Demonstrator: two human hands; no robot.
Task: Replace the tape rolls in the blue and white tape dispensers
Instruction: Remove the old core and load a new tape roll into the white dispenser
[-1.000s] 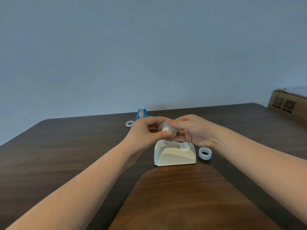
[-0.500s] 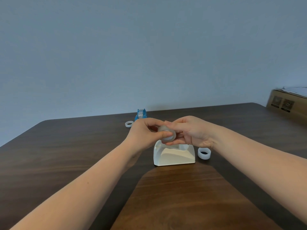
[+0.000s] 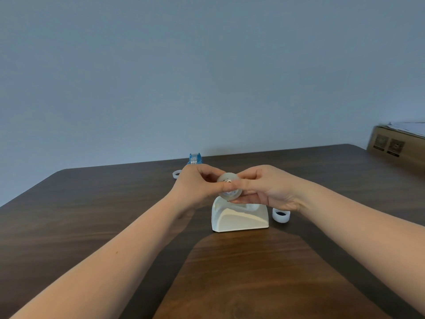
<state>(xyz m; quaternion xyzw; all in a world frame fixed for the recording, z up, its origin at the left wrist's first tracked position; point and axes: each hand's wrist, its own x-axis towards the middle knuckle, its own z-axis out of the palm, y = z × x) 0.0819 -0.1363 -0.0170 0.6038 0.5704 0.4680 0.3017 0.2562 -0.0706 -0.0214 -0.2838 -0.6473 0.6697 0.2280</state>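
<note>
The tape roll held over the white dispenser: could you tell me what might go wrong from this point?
1. Both hands, left hand and right hand, pinch the tape roll only at the fingertips; a slipped grip could drop it onto the white dispenser or the table.
2. The loose ring lies close beside the dispenser under the right wrist, so lowering that hand might knock it away.

Dark brown wood-grain table (image 3: 92, 226) fills the lower view. Plain grey-blue wall (image 3: 207, 65) behind it. Cardboard box (image 3: 397, 146) at far right edge, printed labels facing the camera.
</note>
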